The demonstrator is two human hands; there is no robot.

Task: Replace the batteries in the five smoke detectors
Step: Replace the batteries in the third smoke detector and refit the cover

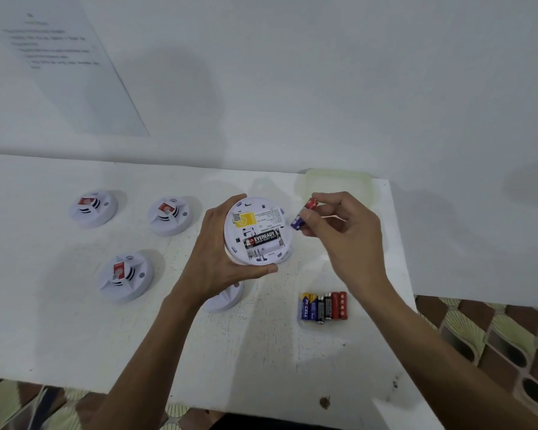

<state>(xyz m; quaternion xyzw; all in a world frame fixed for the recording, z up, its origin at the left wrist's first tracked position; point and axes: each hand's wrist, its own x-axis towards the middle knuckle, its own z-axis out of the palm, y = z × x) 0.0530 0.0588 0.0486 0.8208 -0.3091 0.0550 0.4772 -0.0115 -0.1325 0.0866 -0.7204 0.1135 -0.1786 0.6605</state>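
Landmark: the held detector [257, 231]. Nearest the camera, toward the front edge of the white table [75, 336] and to the right of the held detector, a row of loose batteries [323, 305] is laid side by side, mixed blue, black and red. Just below the held detector, a white piece [225, 297] is partly hidden by the left wrist; whether it is a cover or another detector cannot be told.

The held detector is gripped by the left hand [213, 259], fingers wrapped around its rim, back side turned up toward the camera. In its open compartment one black battery [263, 238] is seated; the slot beside it looks empty. Just right of it, the right hand [342, 231] is closed in a pinch on two batteries [305, 214], one red and one blue or purple, held near the rim but not touching it.

Left of the held detector, three detectors [168, 215] [93, 208] [125, 276] are set face up on the table, each with a red tag on top. Behind and to the right, a pale translucent container [339, 184] is placed at the table's far edge. A printed sheet [59, 57] is fixed on the wall further back.

Progress, as a judgement: one detector is mid-swap with a cell still to be fitted; the three at left appear unopened, so most of the task seems left. A fifth detector is not clearly identified.
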